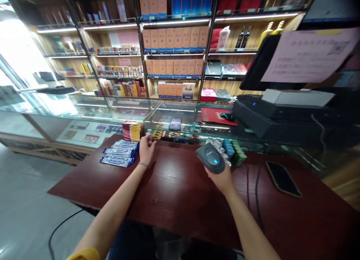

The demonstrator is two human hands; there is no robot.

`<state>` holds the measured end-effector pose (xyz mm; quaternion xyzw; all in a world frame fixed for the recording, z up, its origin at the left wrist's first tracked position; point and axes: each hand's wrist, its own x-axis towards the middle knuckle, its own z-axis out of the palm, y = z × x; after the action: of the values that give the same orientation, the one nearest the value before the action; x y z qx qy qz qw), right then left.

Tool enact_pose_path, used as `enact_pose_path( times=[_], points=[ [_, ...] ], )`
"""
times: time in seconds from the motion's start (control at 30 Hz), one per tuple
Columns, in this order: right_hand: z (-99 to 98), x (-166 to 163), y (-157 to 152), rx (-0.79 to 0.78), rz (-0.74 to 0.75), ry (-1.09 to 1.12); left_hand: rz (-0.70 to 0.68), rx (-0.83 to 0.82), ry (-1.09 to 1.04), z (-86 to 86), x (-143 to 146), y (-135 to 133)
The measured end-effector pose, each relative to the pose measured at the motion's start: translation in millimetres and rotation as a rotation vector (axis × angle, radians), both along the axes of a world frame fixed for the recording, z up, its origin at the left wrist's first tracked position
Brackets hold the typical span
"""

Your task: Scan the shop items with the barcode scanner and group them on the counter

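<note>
My right hand [221, 177] is wrapped round a black barcode scanner [210, 157] with a blue light on it, held above the table. My left hand [146, 149] is at the table's far edge, its fingers curled at a small, pale, shiny item [149, 133] whose kind I cannot make out. Just left of this hand lie several flat packets in blue and clear wrapping [118, 155]. Behind them stands a stack of red and yellow packs [132, 131]. Rows of small silver, teal and green packs [229, 149] are partly hidden behind the scanner.
A phone [283, 178] lies on the dark red table [168, 192] at right, near a black cable [257, 188]. Beyond is a glass display counter [180, 110] with a mouse [227, 116] on a red mat. A monitor [261, 65] stands at right, shelves of boxes [174, 40] behind.
</note>
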<state>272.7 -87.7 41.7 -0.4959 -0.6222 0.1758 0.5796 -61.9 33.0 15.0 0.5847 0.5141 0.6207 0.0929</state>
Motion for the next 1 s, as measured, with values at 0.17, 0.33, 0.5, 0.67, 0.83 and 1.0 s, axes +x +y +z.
enact_pose_path(
  times=[0.17, 0.33, 0.5, 0.67, 0.83, 1.0],
  points=[
    [-19.4, -14.7, 2.2, -0.089, 0.089, -0.137, 0.228, -0.03, 0.039, -13.0, -42.0, 5.4],
    [-20.4, -23.5, 0.5, -0.181, 0.098, -0.231, 0.106, -0.094, 0.138, -24.7, -51.1, 12.9],
    [-17.8, -26.2, -2.6, -0.175, 0.132, -0.318, 0.037, -0.14, 0.197, -29.0, -50.4, 12.3],
    [-15.4, -25.8, -6.5, -0.118, 0.054, -0.374, -0.013, -0.12, 0.086, -22.0, -38.8, 5.1],
    [-7.9, -23.4, -9.6, 0.013, 0.02, -0.697, -0.411, -0.282, -0.368, -9.1, -21.3, -11.7],
    [-3.1, -31.3, -13.2, 0.032, 0.102, -0.867, -0.834, -0.55, -0.606, -0.6, -10.7, -31.1]
  ],
)
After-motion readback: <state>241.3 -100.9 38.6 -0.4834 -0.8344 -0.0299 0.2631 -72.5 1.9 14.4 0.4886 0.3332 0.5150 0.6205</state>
